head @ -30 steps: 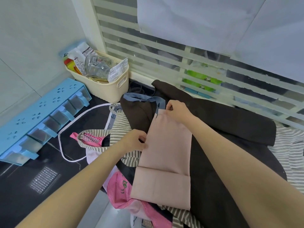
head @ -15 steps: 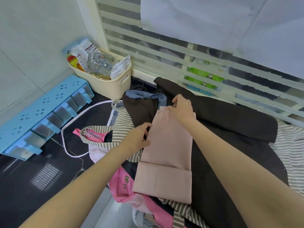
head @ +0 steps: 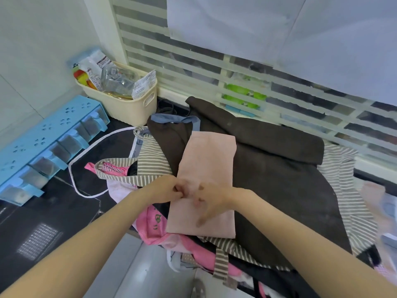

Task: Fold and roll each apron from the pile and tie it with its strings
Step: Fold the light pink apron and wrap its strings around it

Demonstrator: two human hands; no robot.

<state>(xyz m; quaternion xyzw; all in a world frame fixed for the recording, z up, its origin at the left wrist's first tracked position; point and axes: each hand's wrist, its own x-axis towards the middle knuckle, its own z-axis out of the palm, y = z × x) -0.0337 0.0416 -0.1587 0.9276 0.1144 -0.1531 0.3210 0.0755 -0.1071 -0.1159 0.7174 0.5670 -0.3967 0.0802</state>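
Note:
A folded peach-pink apron [head: 209, 160] lies lengthwise on top of a dark brown apron [head: 277, 168] in the pile. Both hands are on its near half, close together. My left hand [head: 166, 189] has its fingers curled at the apron's left edge and seems to pinch the fabric. My right hand [head: 211, 197] rests on the cloth with its fingers spread toward me, blurred by motion. A blue strap [head: 171, 119] shows at the pile's far end. The apron's own strings are hidden.
Striped [head: 150, 155] and pink aprons [head: 150, 226] spill left and toward me, a white string [head: 77, 181] looping over the black counter [head: 32, 222]. A cream basket of packets [head: 129, 104] and a blue drawer box [head: 43, 143] stand at left. A slatted window lies behind.
Both hands slid from the apron's far end down to its near half and came together. The folded flap at the near end is no longer distinct.

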